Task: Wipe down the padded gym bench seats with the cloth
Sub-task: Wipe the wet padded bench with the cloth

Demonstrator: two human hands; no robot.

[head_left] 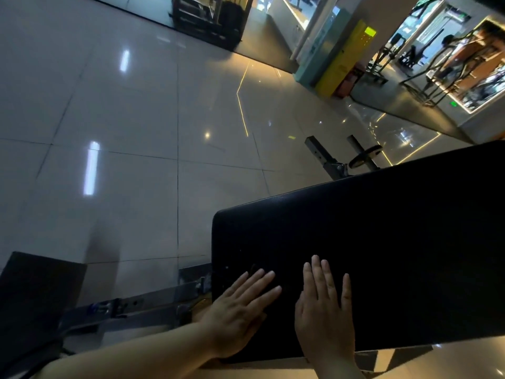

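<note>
Bright streaks are being mirrored by the glossy tiled floor [131,110]. A yellow panel [345,61] is being flanked by a teal panel [320,50] (both upright, far off). A dark round plate [364,157] is being shown beside a square metal post [318,154], and a dark block [35,291] is being cropped at lower left.
</note>
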